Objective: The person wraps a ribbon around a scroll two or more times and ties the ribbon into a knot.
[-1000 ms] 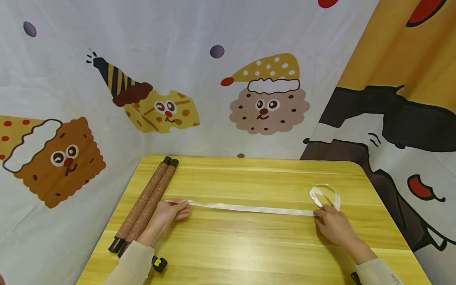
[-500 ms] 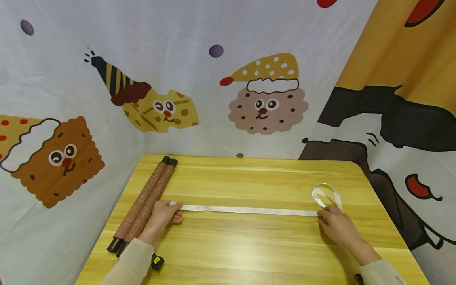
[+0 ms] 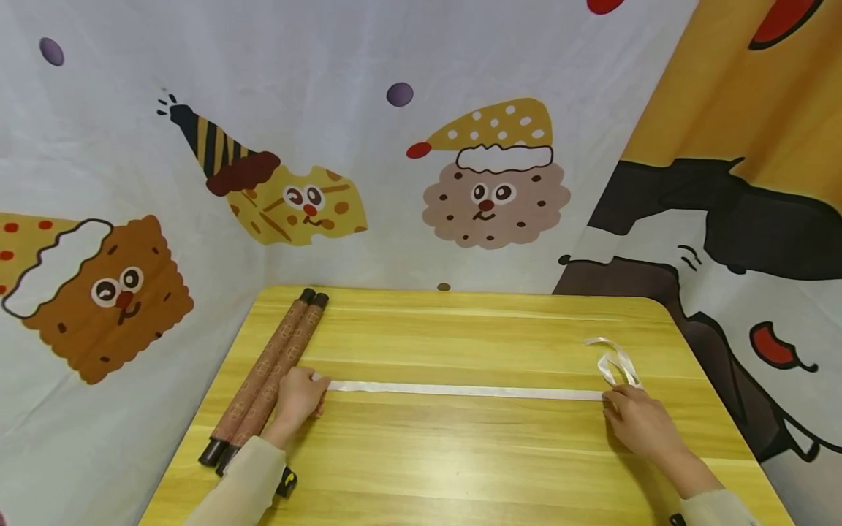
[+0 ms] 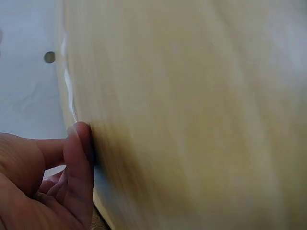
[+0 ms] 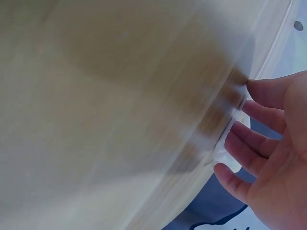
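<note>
A narrow white ribbon (image 3: 467, 391) runs nearly straight across the wooden table. At its left end my left hand (image 3: 297, 400) pinches it between thumb and index finger, as the left wrist view also shows at the fingertips (image 4: 82, 130). My right hand (image 3: 643, 422) holds the ribbon between thumb and forefinger farther right, the other fingers spread loosely in the right wrist view. Beyond the right hand, the ribbon's spare length lies in a loose loop with a curved tail (image 3: 625, 354).
Two brown patterned rolls with black ends (image 3: 259, 376) lie side by side along the left of the table (image 3: 460, 321), right beside my left hand. A small black and yellow object (image 3: 287, 482) shows by the left sleeve. A printed cloth (image 3: 395, 270) hangs behind.
Both hands have moved apart, the left one leftward and the right one rightward, so the stretch of ribbon between them is longer. The loop past the right hand has become smaller, its tail unfolding.
</note>
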`<state>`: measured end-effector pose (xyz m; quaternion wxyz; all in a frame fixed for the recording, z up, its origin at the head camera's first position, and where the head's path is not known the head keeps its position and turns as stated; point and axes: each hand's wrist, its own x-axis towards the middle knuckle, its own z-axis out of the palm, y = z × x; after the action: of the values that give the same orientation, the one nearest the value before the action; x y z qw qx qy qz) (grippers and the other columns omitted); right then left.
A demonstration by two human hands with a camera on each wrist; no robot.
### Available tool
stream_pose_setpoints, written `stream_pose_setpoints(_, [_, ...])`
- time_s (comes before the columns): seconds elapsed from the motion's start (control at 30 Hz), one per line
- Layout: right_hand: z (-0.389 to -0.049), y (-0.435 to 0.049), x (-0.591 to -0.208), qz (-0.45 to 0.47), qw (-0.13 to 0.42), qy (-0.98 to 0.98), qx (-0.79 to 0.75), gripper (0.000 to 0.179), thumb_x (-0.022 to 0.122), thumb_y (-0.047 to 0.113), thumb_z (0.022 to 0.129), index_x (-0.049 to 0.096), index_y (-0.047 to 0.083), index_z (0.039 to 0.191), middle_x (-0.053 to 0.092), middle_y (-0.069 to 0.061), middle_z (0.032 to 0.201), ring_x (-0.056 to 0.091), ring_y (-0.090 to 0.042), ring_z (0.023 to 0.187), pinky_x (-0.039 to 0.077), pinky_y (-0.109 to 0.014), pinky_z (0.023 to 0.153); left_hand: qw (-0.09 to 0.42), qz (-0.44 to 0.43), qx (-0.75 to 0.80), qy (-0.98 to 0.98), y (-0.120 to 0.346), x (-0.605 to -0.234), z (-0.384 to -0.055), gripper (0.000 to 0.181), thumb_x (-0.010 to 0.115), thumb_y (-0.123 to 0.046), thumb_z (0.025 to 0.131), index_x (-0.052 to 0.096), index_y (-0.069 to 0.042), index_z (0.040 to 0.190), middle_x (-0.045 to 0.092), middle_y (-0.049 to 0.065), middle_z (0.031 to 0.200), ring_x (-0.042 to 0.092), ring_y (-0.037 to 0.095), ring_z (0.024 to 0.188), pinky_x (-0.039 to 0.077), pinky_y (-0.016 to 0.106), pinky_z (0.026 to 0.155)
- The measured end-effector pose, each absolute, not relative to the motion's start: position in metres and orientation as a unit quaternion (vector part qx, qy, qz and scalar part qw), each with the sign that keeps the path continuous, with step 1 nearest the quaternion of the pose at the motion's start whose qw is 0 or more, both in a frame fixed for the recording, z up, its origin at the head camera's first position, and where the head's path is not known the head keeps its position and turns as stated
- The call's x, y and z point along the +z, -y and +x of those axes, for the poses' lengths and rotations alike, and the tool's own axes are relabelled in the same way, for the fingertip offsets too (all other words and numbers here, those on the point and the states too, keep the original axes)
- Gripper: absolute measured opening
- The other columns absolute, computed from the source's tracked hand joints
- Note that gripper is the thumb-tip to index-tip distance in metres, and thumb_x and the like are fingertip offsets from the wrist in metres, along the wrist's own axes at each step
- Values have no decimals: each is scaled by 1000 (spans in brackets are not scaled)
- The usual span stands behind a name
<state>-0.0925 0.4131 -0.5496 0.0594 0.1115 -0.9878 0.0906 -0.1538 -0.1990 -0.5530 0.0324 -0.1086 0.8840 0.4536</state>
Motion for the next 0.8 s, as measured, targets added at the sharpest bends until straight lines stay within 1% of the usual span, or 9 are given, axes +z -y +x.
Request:
stream_pose_setpoints(0.13, [-88, -420, -550, 101, 62, 989, 93, 28, 81, 8, 87, 74, -6, 110, 70, -24, 109, 67, -47, 99, 54, -63, 82, 20, -95, 407, -908, 197, -552, -158, 34, 64, -8, 100, 59, -4, 67, 57, 6, 48, 55, 16, 36, 47, 30, 38])
stream_pose_setpoints(0.27, [-85, -427, -553, 98, 73, 988, 94, 29, 81, 8, 86, 74, -7, 110, 70, -25, 109, 67, -48, 98, 54, -63, 82, 9, -93, 364, -927, 199, -551, -160, 40, 65, -8, 99, 52, -9, 61, 52, 2, 46, 51, 15, 37, 42, 29, 40])
stream_pose_setpoints(0.5, [-82, -433, -550, 82, 49, 991, 93, 31, 78, 9, 89, 72, -8, 114, 68, -28, 113, 65, -52, 102, 51, -66, 82, 3, -85, 330, -940, 204, -549, -160, 44, 69, -9, 98, 46, -11, 61, 42, 0, 51, 41, 16, 46, 38, 30, 47])
stream_pose_setpoints(0.57, [-82, -433, -549, 77, 43, 992, 92, 31, 77, 9, 90, 72, -8, 114, 67, -29, 114, 65, -52, 103, 51, -67, 83, -1, -81, 319, -944, 206, -549, -161, 43, 70, -8, 97, 46, -10, 61, 42, 1, 53, 39, 17, 48, 38, 31, 47])
stream_pose_setpoints(0.7, [-80, -433, -548, 72, 40, 992, 95, 31, 77, 10, 90, 72, -8, 115, 67, -28, 115, 64, -52, 104, 51, -67, 83, -2, -76, 295, -952, 209, -548, -162, 40, 69, -8, 97, 51, -6, 61, 48, 4, 55, 41, 19, 52, 39, 33, 49])
stream_pose_setpoints(0.8, [-80, -432, -549, 71, 41, 992, 97, 31, 77, 10, 90, 72, -8, 115, 67, -28, 115, 64, -52, 104, 51, -67, 83, 4, -71, 285, -956, 211, -546, -163, 39, 69, -8, 97, 53, -6, 62, 50, 5, 55, 42, 18, 51, 40, 33, 49])
